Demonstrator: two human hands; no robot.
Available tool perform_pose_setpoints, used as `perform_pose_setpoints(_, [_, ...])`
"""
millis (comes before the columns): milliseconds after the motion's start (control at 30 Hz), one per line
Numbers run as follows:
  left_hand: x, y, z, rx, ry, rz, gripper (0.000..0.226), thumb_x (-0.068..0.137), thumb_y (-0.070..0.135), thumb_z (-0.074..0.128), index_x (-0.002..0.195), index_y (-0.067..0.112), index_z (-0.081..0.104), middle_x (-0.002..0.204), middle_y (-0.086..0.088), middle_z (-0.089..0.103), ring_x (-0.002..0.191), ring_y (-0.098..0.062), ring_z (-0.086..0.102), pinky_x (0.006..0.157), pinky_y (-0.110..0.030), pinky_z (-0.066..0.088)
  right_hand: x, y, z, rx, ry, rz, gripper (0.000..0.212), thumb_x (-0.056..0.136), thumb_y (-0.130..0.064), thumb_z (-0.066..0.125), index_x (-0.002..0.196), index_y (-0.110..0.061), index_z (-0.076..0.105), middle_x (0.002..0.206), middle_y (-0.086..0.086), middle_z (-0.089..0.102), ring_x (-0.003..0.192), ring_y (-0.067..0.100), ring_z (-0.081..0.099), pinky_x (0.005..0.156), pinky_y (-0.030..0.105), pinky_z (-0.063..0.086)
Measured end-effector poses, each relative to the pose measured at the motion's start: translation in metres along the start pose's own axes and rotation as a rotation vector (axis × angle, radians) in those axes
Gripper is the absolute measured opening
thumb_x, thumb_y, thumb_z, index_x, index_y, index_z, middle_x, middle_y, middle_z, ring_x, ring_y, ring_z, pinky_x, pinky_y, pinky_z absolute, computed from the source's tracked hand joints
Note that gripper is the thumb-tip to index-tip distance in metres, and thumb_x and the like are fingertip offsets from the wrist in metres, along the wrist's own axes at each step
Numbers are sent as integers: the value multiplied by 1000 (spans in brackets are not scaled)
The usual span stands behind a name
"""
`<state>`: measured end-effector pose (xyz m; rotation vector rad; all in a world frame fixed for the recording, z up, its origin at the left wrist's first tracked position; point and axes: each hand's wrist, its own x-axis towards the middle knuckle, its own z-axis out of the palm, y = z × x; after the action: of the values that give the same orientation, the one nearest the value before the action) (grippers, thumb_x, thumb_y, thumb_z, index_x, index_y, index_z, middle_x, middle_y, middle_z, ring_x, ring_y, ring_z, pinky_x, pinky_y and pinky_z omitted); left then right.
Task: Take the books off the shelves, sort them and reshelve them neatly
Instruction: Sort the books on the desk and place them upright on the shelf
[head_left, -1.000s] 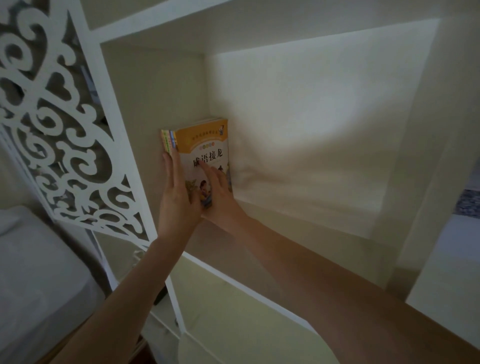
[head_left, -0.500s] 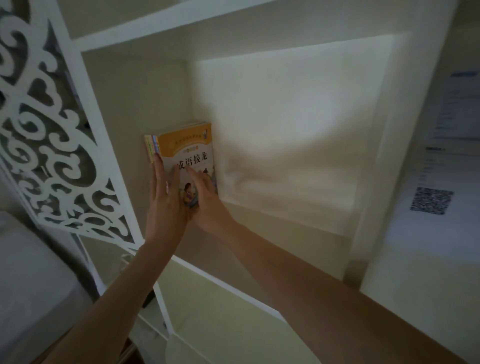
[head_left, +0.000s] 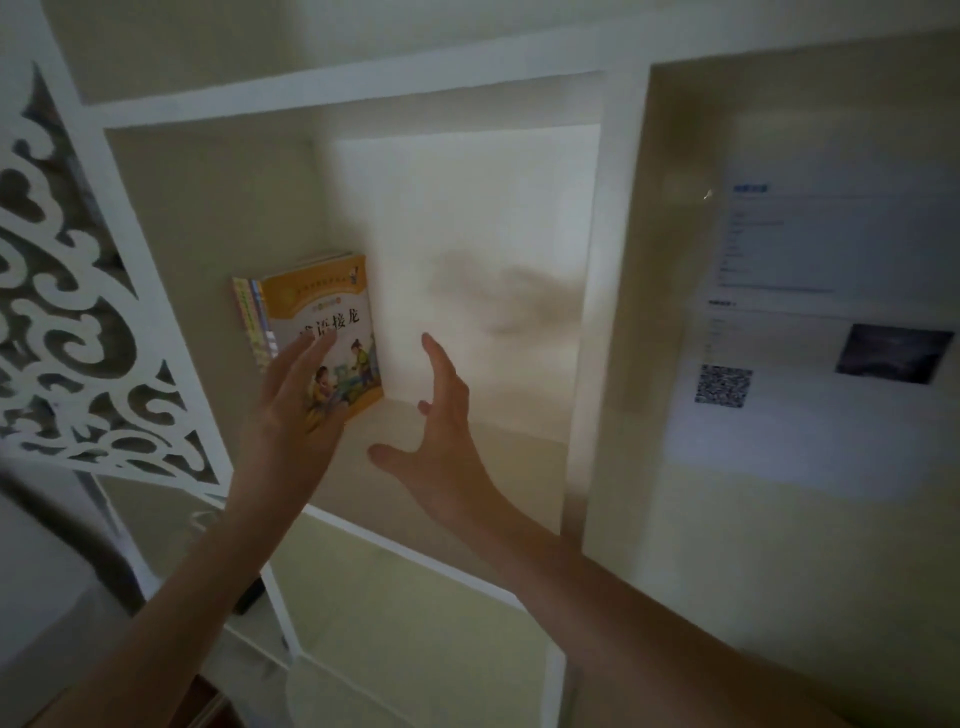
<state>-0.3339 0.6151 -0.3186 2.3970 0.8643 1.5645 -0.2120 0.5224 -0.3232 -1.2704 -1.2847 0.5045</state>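
The front book (head_left: 324, 312) bears a large dark Chinese title on its cover, of which 语接龙 can be read; the character before these is hidden behind a fingertip of the left hand (head_left: 291, 410). The small print in the cover's orange top band is too blurred to read. On the right, a pale sheet (head_left: 810, 447) carries a QR code (head_left: 723, 385), a blue heading and lines of print, all illegible.

Three or so thin paperback books (head_left: 322, 306), front cover orange-yellow with cartoon children and black characters. Standing upright, packed together, against left wall of white-framed cream shelf compartment (head_left: 208, 218). Coloured spines face outward.
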Motion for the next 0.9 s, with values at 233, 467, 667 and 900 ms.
perform_pose_setpoints(233, [-37, 94, -24, -295, -93, 16, 41, 86, 4, 63, 120, 25, 56, 112, 1, 57, 95, -4, 61, 84, -12, 49, -87, -54, -61, -84, -125, -31, 99, 79, -16, 77, 140, -57, 11, 146, -19, 21, 122, 5, 46, 93, 20, 44])
perform_pose_setpoints(467, [-116, 195, -15, -535, -189, 145, 27, 86, 0, 58, 106, 17, 57, 104, -1, 60, 87, -11, 63, 73, -17, 50, -206, -75, -154, -253, -44, 78, 89, 78, -17, 77, 142, -47, 22, 141, -15, 39, 114, 2, 56, 96, 24, 48])
perform_pose_setpoints(667, [-210, 255, 63, -598, -712, 251, 35, 89, 30, 51, 124, 31, 52, 116, 14, 49, 97, 0, 56, 80, -13, 48, -313, -27, -246, -319, 260, 313, 86, 69, -35, 76, 136, -55, 26, 142, -13, 37, 114, 7, 57, 90, 25, 50])
perform_pose_setpoints(900, [-280, 288, 175, -526, -1270, 10, 60, 93, 33, 56, 142, 40, 21, 145, 3, 34, 129, -12, 40, 105, -21, 35, -429, 32, -301, -322, 445, 556, 93, 78, -21, 76, 146, -43, 16, 150, -13, 22, 129, 10, 40, 78, 3, 44])
